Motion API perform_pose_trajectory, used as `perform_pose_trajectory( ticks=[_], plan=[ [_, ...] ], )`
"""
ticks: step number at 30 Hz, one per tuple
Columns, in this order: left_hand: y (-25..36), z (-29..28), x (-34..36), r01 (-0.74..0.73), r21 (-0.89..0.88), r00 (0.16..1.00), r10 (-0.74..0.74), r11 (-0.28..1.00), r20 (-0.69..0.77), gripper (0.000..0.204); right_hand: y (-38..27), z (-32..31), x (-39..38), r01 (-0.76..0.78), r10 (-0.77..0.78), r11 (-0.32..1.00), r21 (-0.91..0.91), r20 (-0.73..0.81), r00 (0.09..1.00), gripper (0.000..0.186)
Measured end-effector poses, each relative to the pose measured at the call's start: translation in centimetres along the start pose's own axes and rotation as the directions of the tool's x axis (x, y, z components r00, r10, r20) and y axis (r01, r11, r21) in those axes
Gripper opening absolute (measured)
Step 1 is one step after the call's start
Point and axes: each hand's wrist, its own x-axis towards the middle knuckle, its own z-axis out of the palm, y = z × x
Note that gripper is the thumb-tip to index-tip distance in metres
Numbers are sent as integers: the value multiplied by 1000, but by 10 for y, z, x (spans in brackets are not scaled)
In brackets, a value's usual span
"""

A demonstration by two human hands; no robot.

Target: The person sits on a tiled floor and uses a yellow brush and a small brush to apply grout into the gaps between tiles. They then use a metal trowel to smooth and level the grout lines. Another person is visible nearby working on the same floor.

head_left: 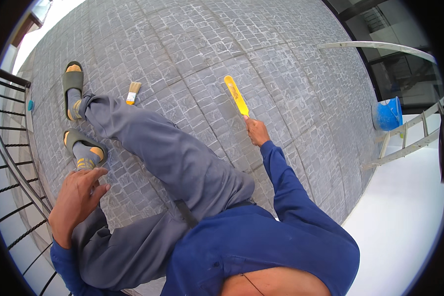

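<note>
Yellow tool (pixel 236 95): flat, long-handled, gripped at its handle end by right hand (pixel 255 131), blade flat on the grey tiled floor (pixel 291 74) mid-span. Looks like a scraping/spreading stroke in progress; next move needs steady downward pressure. Right arm fully extended. Left hand (pixel 76 197) empty, fingers loosely spread, near the sandalled foot (pixel 83 148). Paintbrush (pixel 132 92) lies untouched.

Yellow scraper (pixel 236 95), long, flat, plastic.
Centre-upper frame, held by its lower end, blade angled up-left and lying against the grey patterned tile floor (pixel 291 84).
</note>
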Motion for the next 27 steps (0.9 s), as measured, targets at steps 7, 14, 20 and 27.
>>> perform_pose_trajectory(
  ticks=[7,14,20,27],
  plan=[
    [1,-4,28,-29,-88,998,34,996,59,32,-89,62,-69,157,-159,985,74,16,987,50],
    [11,-8,39,-88,-584,968,-68,807,-240,48,-246,151,-156,725,-814,579,374,214,540,34],
    [-6,-18,34,-55,-813,912,-302,579,-277,42,-294,190,-187,672,-817,576,465,287,501,31],
    [-38,-11,31,-321,-881,763,-457,347,-458,34,-239,187,-107,572,-774,613,545,269,574,27]
  ],
)
